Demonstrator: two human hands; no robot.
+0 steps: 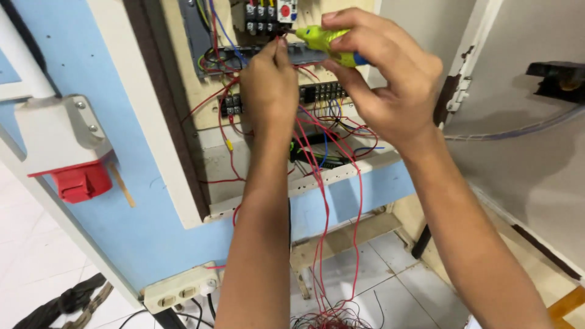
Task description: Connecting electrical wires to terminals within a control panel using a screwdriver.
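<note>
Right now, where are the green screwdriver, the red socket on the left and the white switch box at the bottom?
green screwdriver (326, 42): head view, on its handle.
red socket (82, 181): head view, on its red cap.
white switch box (180, 287): head view, on its front face.

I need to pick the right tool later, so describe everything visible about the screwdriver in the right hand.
The screwdriver has a chunky yellow-green handle that looks like plastic, with a blue band near its rear end. The right hand grips it from above and below, covering most of the rear. It lies almost level, tip pointing left toward the black terminal blocks high in the open wiring panel. The shaft is too short and hidden to make out. The left hand pinches a red wire just beside the tip.
</note>
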